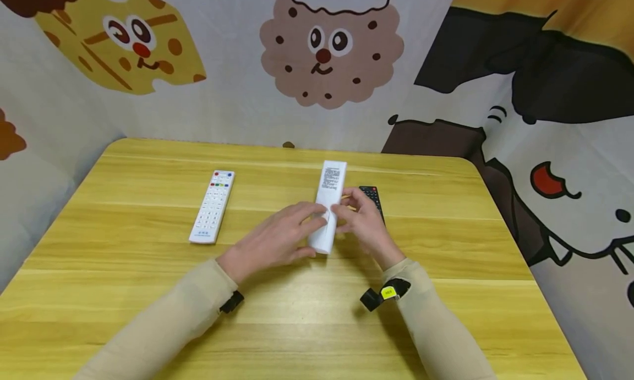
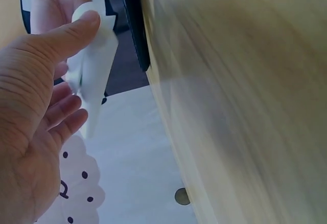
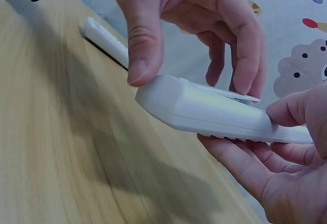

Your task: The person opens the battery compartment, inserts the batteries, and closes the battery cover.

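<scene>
A white remote control is held up over the table with its labelled back facing up. My right hand grips its right side, thumb on the back and fingers under the button side, as the right wrist view shows. My left hand reaches over the lower half. Its thumb touches the near end, and its curled fingers are at the edge of the battery cover. That cover stands slightly raised from the remote's back at one end. The battery compartment is hidden.
Another white remote lies buttons up on the wooden table, left of my hands. A black remote lies behind my right hand, partly covered by it. A cartoon-printed cloth hangs beyond the table's far edge.
</scene>
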Demonstrator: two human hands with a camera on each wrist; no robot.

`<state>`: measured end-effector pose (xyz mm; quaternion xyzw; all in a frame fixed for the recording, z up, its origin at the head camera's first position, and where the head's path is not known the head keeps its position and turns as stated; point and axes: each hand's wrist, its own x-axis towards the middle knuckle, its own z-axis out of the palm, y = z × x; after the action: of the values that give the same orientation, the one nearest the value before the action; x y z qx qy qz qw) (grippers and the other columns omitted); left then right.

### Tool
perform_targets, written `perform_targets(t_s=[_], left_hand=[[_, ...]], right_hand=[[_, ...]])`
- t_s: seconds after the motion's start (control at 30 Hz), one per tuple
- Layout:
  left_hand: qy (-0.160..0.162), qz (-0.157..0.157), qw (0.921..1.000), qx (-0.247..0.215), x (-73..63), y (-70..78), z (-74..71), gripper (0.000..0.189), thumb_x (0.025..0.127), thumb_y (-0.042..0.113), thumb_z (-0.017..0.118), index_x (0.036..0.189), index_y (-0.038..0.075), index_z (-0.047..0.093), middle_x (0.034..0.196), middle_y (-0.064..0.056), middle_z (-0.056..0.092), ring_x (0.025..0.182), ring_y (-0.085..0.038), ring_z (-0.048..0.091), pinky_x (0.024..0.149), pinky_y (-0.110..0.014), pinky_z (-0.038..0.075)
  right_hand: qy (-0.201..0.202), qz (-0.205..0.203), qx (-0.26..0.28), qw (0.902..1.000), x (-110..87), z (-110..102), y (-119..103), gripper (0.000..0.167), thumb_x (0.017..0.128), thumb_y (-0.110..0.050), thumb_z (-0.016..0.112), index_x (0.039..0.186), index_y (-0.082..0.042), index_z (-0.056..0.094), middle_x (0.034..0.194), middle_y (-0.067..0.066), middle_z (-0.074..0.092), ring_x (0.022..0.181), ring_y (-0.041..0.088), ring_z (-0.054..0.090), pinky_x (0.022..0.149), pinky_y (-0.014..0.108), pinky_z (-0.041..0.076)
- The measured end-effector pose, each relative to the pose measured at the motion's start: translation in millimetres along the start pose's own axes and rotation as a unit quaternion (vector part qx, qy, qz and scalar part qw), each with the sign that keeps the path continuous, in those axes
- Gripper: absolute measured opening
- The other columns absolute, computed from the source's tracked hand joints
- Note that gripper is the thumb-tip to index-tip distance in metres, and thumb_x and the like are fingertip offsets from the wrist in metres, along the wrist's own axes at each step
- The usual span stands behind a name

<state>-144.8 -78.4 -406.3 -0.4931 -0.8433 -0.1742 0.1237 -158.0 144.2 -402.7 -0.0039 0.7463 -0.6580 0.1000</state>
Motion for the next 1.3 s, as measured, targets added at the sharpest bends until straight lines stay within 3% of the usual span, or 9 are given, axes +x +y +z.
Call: perform_targets(t_s=[0.63,1.3], left_hand=[[0.020,0.001,0.9996,0.022,-2.1,3.3,5.0,0.073,0.081,0.028,0.090,0.140,0.001,0.057,0.148,-0.014,0.053,0.134,-0.030,0.054,0.118,-0.043,0.043],[0.005,-0.005,0.9993,0.037,-3.3,4.8,5.3,0.071,0.086,0.031,0.086,0.143,-0.001,0.056,0.151,-0.016,0.053,0.139,-0.031,0.052,0.120,-0.045,0.040]], right_hand=[[0.010,-0.001,0.009,0.9999,-1.9,0.3,-1.4,0.036,0.100,-0.005,0.060,0.135,0.000,0.052,0.116,0.020,0.056,0.091,0.024,0.067,0.069,0.035,0.065],[0.011,-0.008,0.008,0.9999,-0.6,-0.1,0.5,0.036,0.100,-0.004,0.060,0.135,0.001,0.052,0.115,0.020,0.056,0.089,0.024,0.066,0.069,0.035,0.065]])
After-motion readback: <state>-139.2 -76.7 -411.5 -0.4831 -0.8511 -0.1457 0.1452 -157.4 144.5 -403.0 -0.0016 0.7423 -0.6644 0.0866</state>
